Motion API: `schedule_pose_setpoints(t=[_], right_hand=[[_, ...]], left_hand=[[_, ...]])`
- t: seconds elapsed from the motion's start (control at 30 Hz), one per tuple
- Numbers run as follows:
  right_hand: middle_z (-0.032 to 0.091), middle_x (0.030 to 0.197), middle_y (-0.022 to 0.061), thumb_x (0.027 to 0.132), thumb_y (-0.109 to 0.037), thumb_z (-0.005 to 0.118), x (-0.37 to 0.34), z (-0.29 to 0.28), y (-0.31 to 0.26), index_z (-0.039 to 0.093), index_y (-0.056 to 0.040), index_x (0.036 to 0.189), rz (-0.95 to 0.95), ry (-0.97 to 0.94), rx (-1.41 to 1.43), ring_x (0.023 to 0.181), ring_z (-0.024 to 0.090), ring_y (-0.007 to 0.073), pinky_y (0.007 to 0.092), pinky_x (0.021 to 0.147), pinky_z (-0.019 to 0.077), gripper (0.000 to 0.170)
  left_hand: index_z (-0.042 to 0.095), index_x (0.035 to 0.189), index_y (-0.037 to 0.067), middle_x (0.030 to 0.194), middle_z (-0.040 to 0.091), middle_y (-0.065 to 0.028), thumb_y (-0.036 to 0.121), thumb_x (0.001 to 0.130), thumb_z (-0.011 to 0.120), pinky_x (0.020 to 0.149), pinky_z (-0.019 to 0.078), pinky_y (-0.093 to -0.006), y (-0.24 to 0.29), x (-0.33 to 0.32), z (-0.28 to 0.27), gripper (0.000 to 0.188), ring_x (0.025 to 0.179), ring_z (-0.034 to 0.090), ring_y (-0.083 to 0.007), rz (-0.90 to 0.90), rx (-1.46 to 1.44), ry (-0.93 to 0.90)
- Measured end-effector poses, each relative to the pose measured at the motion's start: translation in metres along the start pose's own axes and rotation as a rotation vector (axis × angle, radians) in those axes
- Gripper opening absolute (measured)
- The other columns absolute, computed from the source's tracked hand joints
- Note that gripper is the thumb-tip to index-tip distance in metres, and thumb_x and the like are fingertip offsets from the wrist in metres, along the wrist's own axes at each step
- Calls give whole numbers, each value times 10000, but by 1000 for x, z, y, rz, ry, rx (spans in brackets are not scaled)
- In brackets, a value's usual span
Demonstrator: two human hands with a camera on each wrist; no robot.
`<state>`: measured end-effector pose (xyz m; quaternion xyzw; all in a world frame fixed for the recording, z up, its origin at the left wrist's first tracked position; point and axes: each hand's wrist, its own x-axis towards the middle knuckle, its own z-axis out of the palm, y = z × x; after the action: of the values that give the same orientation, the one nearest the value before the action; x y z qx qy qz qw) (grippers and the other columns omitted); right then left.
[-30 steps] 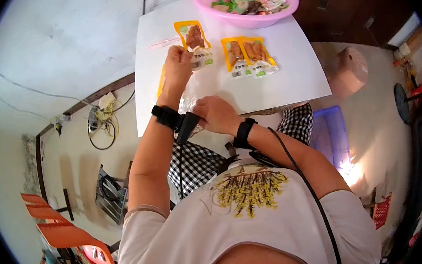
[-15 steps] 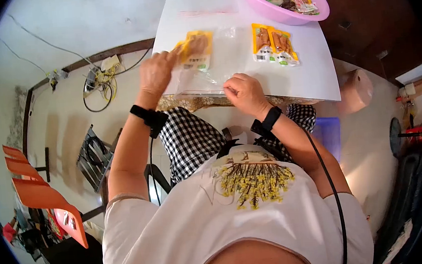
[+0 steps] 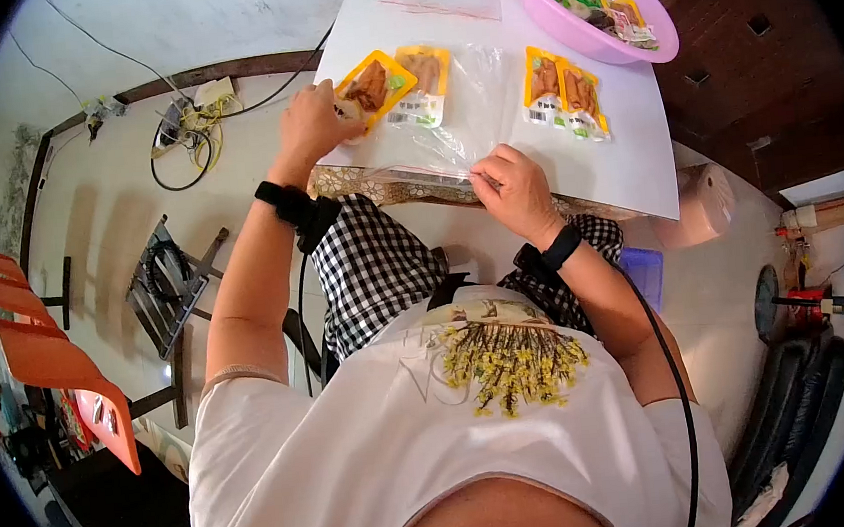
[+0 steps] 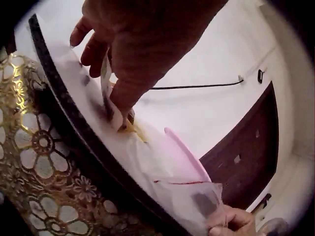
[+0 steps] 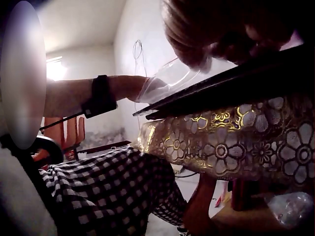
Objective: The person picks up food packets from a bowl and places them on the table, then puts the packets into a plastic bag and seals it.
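My left hand (image 3: 312,128) grips a yellow-edged packet of brown food (image 3: 367,88) near the table's left edge; in the left wrist view the packet (image 4: 106,88) is tilted up on edge between thumb and fingers. A matching packet (image 3: 423,78) lies right beside it, next to a clear plastic bag (image 3: 475,88) spread on the table. With thumb and fingertips, my right hand (image 3: 516,190) pinches the bag's near edge. The bag's film (image 5: 170,81) rises off the tabletop between both hands in the right wrist view.
Two similar packets (image 3: 563,96) lie on the right of the white table (image 3: 633,155). A pink basin (image 3: 572,29) with several assorted packets stands at the far right. Flat clear bags with red strips (image 3: 440,6) lie at the far edge. Patterned cloth (image 5: 221,142) hangs below the table edge.
The left hand has let go of one packet, which now lies on the table, and has picked up another from the left. The right hand keeps hold of the bag, now spread wider.
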<state>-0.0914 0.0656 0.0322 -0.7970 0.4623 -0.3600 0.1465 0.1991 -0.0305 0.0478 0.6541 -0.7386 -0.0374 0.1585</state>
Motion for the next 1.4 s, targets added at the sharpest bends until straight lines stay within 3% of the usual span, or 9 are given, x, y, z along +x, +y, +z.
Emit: schedule_pose_setpoints(t=[0.07,0.17,0.27,0.37,0.57,0.7,0.87,1.23,1.4], right_hand=[[547,728,79,775,-110,668,1,-1,0,629,-68,761,-6,1,-3,698,581,283,384,607,473,58],[550,730,83,786,-121,659,3,-3,-4,631,-66,767,-15,10,-15,707,581,286,386,608,470,65],[555,730,86,798,-131,651,5,-3,-3,634,-61,773,-2,9,5,697,581,289,389,601,467,76],[560,719,84,810,-138,645,8,-5,-5,636,-56,776,20,31,11,667,577,293,389,586,464,89],[585,717,78,819,-134,645,18,-9,-12,637,-60,777,44,120,62,636,590,276,373,566,463,85],[597,728,79,814,-122,651,21,-7,-15,637,-62,791,36,148,82,633,595,268,362,562,466,65],[599,731,78,822,-125,648,21,-5,-14,636,-61,806,51,145,111,634,594,272,362,563,469,67],[560,756,92,866,-132,604,13,-8,-10,652,-54,880,33,149,130,660,582,293,380,575,468,93],[562,778,100,872,-123,603,12,-12,-7,664,-40,945,15,176,132,666,581,283,365,581,466,126]], left_hand=[[616,997,19,922,658,-175,305,659,775,747,498,-450,2,6,-3,470,915,621,-351,-77,-54,-128],[616,943,13,789,652,-143,214,705,733,596,516,-387,-16,3,12,333,712,655,-284,-78,-333,40],[605,929,8,694,611,-81,145,755,693,450,457,-283,-17,-14,-13,238,540,602,-164,-358,-771,-139],[579,930,12,672,564,-16,83,821,632,368,352,-222,-32,-47,-39,141,431,465,-73,-308,-1050,-80],[593,1007,-29,803,658,-75,6,869,570,360,377,-148,-15,-119,-94,144,456,522,-43,-426,-1395,-335],[582,1100,-68,894,685,-125,-18,869,590,388,462,-138,15,-138,-78,236,497,606,-67,-450,-1672,-537],[584,1161,-16,904,677,-93,26,911,568,402,443,-154,40,-131,-44,254,466,532,-45,-442,-1950,-560],[525,1286,93,982,638,-28,32,947,499,441,401,-157,91,-109,-16,346,540,486,-19,-591,-1886,-384],[521,1140,72,882,572,-1,-43,897,471,442,336,-161,110,-85,1,274,538,414,-45,-541,-1865,-417]])
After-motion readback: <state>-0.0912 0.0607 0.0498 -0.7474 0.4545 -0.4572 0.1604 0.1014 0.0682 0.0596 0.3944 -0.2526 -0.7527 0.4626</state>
